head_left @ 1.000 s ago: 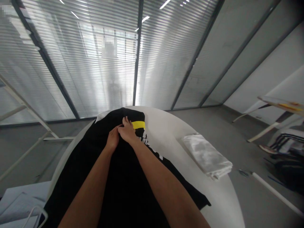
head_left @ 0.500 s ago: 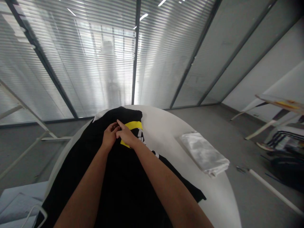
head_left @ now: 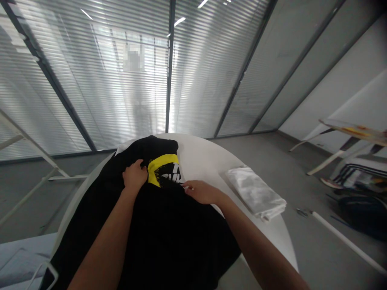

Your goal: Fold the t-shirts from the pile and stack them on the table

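On a rounded white table (head_left: 208,159), a black garment (head_left: 172,229), the person's left hand (head_left: 135,176) beside its yellow print (head_left: 153,169), fingers half curled, grip unclear, right hand (head_left: 202,191) pinching its edge.

The upper frame is filled by a glass partition (head_left: 169,80) fitted with slatted blinds (head_left: 196,100). A white metal stand (head_left: 38,146) is seen at left, with pale papers (head_left: 21,259) at lower left. A folded white item (head_left: 256,193) is laid right of centre. A table (head_left: 334,125) is partly shown at far right, a white pole (head_left: 347,242) at lower right.
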Demonstrator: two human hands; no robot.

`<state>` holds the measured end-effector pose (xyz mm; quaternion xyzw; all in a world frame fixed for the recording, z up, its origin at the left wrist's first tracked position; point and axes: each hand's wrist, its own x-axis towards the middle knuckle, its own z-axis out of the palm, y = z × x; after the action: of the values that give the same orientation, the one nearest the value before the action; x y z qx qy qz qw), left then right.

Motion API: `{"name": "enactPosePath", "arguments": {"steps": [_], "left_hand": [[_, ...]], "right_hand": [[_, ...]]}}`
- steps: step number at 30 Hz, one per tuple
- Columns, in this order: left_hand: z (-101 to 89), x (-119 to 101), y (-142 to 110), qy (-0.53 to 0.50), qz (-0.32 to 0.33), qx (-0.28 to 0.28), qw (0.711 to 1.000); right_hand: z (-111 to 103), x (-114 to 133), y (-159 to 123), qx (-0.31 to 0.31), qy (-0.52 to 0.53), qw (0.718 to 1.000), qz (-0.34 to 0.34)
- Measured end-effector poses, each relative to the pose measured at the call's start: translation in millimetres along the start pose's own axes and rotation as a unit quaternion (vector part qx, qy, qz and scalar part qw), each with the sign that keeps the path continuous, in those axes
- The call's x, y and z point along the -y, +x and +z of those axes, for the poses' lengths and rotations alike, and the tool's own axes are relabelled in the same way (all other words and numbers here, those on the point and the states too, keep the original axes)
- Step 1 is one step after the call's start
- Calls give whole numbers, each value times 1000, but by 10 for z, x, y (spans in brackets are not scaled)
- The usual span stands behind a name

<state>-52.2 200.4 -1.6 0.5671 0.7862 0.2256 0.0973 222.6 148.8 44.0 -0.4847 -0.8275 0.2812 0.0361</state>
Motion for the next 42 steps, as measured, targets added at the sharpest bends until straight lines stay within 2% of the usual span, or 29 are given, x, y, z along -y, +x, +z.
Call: {"name": "enactPosePath", "arguments": {"steps": [3, 6, 10, 13, 15, 17, 19, 21, 23, 25, 28, 31, 34, 39, 42], "left_hand": [[-52, -83, -64, 38, -25, 15, 999], [-86, -146, -90, 50, -44, 42, 997], [-135, -176, -96, 67, -47, 93, 992], [-168, -195, -136, 99, -55, 102, 988], [-180, -212, -172, 121, -64, 104, 985], [-185, -223, -195, 134, -70, 113, 982], [-189, -219, -192, 140, -69, 121, 980], [-195, -195, -163, 135, -62, 133, 980], [-201, -157, -122, 113, -51, 156, 980], [-200, -115, -84, 89, -39, 172, 980], [-176, -64, -50, 83, -29, 163, 983], [-132, -20, -28, 90, -20, 139, 986], [-95, 26, 8, 80, 5, 123, 989], [-88, 51, 51, 58, 35, 126, 990], [-103, 27, 49, 34, 63, 107, 992]], "right_hand": [[10, 76, -224, 48, -22, 997, -53], [12, 235, -338, 52, -33, 993, -96], [19, 344, -351, 60, -47, 994, -77], [27, 241, -248, 95, -44, 989, -108], [21, 100, -139, 140, 2, 980, -144], [11, -53, -23, 157, 73, 974, -143], [14, -177, 84, 100, 145, 977, -118], [48, -248, 179, 7, 222, 973, -69], [110, -267, 264, -59, 304, 951, -2], [187, -254, 335, -89, 382, 918, 58], [297, -224, 407, -107, 462, 873, 111], [383, -209, 440, -87, 519, 845, 96], [423, -182, 458, -62, 538, 838, 69], [381, -110, 534, -70, 530, 838, 104], [377, -120, 623, -85, 540, 829, 118]]}}
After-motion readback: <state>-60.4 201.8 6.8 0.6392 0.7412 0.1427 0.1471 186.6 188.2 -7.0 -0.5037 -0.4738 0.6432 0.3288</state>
